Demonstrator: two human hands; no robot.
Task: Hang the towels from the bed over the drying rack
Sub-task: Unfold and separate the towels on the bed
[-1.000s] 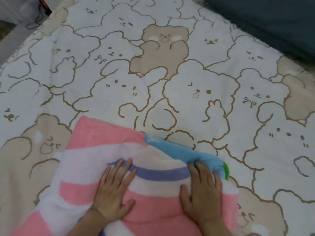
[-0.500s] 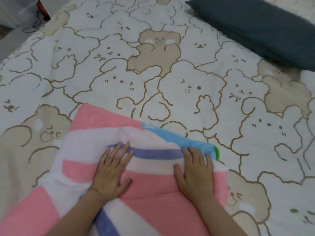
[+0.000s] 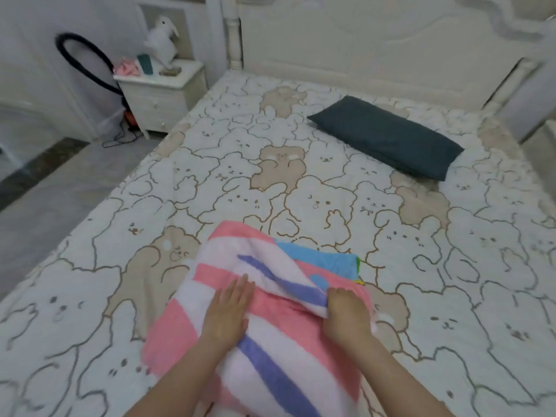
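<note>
Two bare forearms enter from the lower edge. No sleeve shows on either arm, and both wrists are uncovered. Left hand (image 3: 226,311): no ring, watch or band behind the fingers. Right hand (image 3: 346,316): likewise unadorned from knuckles to wrist. Nails too blurred to describe. Nothing else of the person is in view.

bed (image 3: 186,206): bear-print sheet | on it: dark pillow (image 3: 388,136), far right; striped towel (image 3: 270,350), near edge
</note>
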